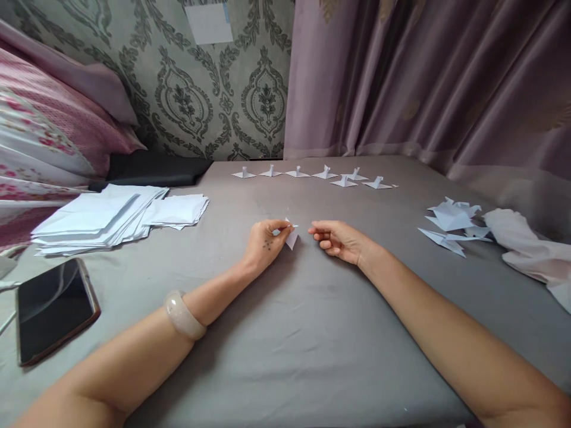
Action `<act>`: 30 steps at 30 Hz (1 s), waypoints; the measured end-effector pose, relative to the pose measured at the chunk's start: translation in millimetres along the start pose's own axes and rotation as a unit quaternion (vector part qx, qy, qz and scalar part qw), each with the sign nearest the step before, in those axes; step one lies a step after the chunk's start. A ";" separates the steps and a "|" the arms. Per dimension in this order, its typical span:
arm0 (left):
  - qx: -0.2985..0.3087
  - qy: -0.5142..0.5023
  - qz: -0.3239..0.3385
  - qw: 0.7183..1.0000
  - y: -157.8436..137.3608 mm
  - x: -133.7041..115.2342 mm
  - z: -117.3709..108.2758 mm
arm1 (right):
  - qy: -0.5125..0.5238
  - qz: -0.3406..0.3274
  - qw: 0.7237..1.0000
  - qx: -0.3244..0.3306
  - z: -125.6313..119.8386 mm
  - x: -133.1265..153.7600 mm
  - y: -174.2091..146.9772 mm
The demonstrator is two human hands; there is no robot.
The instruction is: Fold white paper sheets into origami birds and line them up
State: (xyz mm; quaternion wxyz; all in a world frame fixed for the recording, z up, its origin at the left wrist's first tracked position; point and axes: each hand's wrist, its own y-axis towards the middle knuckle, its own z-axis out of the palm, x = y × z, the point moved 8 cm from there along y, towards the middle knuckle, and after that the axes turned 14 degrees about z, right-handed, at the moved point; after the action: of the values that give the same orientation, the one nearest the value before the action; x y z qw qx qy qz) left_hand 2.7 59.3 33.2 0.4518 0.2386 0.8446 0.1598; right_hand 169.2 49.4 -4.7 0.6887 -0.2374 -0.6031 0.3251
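Observation:
My left hand (266,242) pinches a small folded white paper piece (292,239) between thumb and fingers, just above the grey cloth surface (285,333). Part of that paper is hidden behind the fingertips. To its right, my right hand (336,239) is apart from the paper, fingers curled with the thumb close to the forefinger. Whether anything tiny sits between those fingertips I cannot make out. Beyond both hands, several small folded paper figures (297,172) stand in a loose row, each with flat wings and an upright part.
Stacks of white paper sheets (89,214) lie at the left, near a phone (57,312) and a folded black cloth (156,168). Several folded paper shapes (450,215) are heaped at the right beside a crumpled white cloth (530,244). A purple curtain (366,77) hangs behind.

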 end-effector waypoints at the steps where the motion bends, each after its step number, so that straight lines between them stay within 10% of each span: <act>1: 0.007 0.018 0.007 1.000 0.0 -1.5 -0.6 | -0.003 -0.002 1.000 -0.001 0.2 -0.4 -0.8; 18: 0.175 0.179 0.167 0.954 2.6 1.4 8.8 | -0.023 -0.034 0.999 -0.015 -0.3 -1.7 -12.6; 30: 0.169 0.021 -0.150 0.974 -21.4 4.2 7.0 | -0.172 -0.164 0.962 -0.136 -6.8 9.7 -19.7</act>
State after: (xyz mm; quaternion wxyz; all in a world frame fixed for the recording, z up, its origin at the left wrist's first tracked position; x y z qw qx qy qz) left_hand 1.1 44.0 16.1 0.4056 0.1784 0.8951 -0.0503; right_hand 179.6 43.6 14.9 0.5800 -0.1672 -0.7814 0.1583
